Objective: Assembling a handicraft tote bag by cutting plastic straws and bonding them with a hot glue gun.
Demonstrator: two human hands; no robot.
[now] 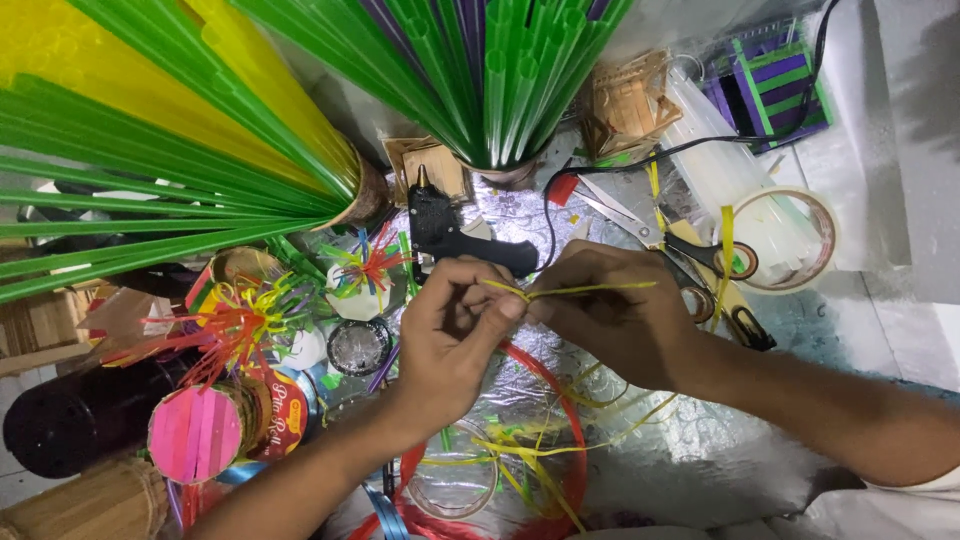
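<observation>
Both of my hands meet at the middle of the head view, pinching a thin yellow straw strip (pixel 590 290). My left hand (pixel 450 335) grips its left end between thumb and fingers. My right hand (pixel 610 315) pinches the strip just to the right, and the strip's free end sticks out to the right. Below the hands lie more loose yellow strips (pixel 545 455) and a red ring (pixel 570 400) on silver foil (pixel 690 450).
A black glue gun (pixel 445 230) lies just beyond my hands. Scissors (pixel 650 235), a tape roll (pixel 790 240) and clear glue sticks (pixel 730 170) sit at the right. Green and yellow straw bundles (pixel 500 80) stand at the back; straw decorations (pixel 235 325) and a pink-ended roll (pixel 195 435) lie left.
</observation>
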